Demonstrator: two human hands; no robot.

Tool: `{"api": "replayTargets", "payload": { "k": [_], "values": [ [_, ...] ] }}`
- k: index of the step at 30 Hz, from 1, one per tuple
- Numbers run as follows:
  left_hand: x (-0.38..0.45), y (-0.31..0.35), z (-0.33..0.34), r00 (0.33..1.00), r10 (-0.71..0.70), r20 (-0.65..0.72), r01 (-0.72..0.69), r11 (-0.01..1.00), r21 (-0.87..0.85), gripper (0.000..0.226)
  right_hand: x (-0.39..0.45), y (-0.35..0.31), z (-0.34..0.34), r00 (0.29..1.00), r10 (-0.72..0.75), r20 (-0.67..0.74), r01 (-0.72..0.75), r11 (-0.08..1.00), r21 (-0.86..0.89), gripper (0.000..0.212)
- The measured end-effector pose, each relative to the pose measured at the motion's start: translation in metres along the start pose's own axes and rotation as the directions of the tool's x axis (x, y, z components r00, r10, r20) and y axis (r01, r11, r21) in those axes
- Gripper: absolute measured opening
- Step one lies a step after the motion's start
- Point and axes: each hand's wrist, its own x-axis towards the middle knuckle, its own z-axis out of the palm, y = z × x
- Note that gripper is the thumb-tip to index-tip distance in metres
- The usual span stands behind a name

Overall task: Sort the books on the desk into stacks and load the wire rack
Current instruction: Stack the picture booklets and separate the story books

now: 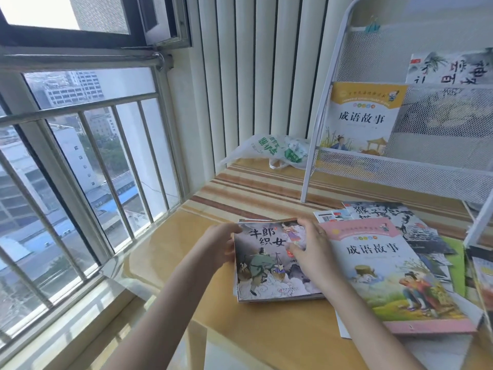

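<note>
A small stack of picture books [272, 263] lay on the yellow desk [173, 249], just left of a pink-edged book [386, 268]. Its left edge was gripped by the left hand [221, 247], fingers curled round it. The top cover was pressed by the right hand [309, 249], fingers spread and fairly straight. Behind, the white wire rack [440, 124] held an orange-topped book [362, 116].

Bright daylight from the window [80, 156] at left, glare on the desk [165, 252], wide-angle bending at edges
</note>
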Motion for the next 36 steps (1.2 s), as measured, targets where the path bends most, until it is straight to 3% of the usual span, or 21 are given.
{"api": "replayTargets", "payload": {
  "k": [3,6,9,12,17,20,23,26,29,31,33,36],
  "values": [
    [0.002,0.008,-0.001,0.997,-0.069,0.025,0.07,0.997,-0.033,0.038,-0.001,0.001,-0.001,0.999,0.014,-0.03,-0.013,1.0,0.026,0.049],
    [0.0,0.014,0.01,0.985,-0.115,0.129,0.11,0.993,0.045,0.033,-0.001,0.0,-0.003,0.998,0.031,-0.046,-0.028,0.998,0.063,0.039],
    [0.007,0.015,0.02,0.992,-0.082,0.094,0.067,0.986,0.15,0.036,-0.002,0.0,-0.004,0.998,0.028,-0.049,-0.024,0.997,0.08,0.035],
    [0.009,0.018,0.023,0.996,-0.074,0.052,0.066,0.988,0.138,0.035,-0.003,0.0,-0.004,0.999,0.031,-0.043,-0.026,0.995,0.101,0.034],
    [0.014,0.016,0.013,0.987,-0.085,0.137,0.074,0.994,0.083,0.038,-0.005,0.001,-0.006,0.997,0.017,-0.079,-0.004,0.986,0.164,0.028],
    [0.016,0.01,0.008,0.996,0.04,0.085,-0.055,0.983,0.177,0.041,-0.008,0.001,-0.005,0.995,0.0,-0.098,0.017,0.986,0.169,0.028],
    [0.005,0.004,0.012,0.986,0.094,0.136,-0.103,0.993,0.056,0.034,-0.01,0.0,-0.004,0.991,-0.021,-0.135,0.043,0.986,0.159,0.032],
    [-0.011,0.006,0.008,0.979,0.163,0.125,-0.153,0.985,-0.082,0.033,-0.016,-0.002,-0.003,0.976,-0.042,-0.216,0.095,0.965,0.246,0.052],
    [-0.034,0.017,-0.001,0.888,0.434,0.153,-0.416,0.9,-0.132,0.025,-0.015,-0.018,-0.017,0.978,0.005,-0.21,0.102,0.862,0.496,0.074],
    [-0.049,0.026,-0.008,0.77,0.596,0.229,-0.588,0.802,-0.108,0.024,-0.01,-0.028,-0.029,0.995,0.022,-0.098,0.046,0.765,0.642,0.067],
    [-0.05,0.028,-0.016,0.708,0.654,0.266,-0.667,0.743,-0.054,0.033,-0.003,-0.032,-0.035,0.999,-0.031,-0.026,0.041,0.73,0.683,0.056],
    [-0.041,0.024,-0.023,0.698,0.685,0.209,-0.698,0.716,-0.017,0.065,0.005,-0.034,-0.033,0.996,-0.076,0.052,0.021,0.735,0.678,0.079]
  ]
}}
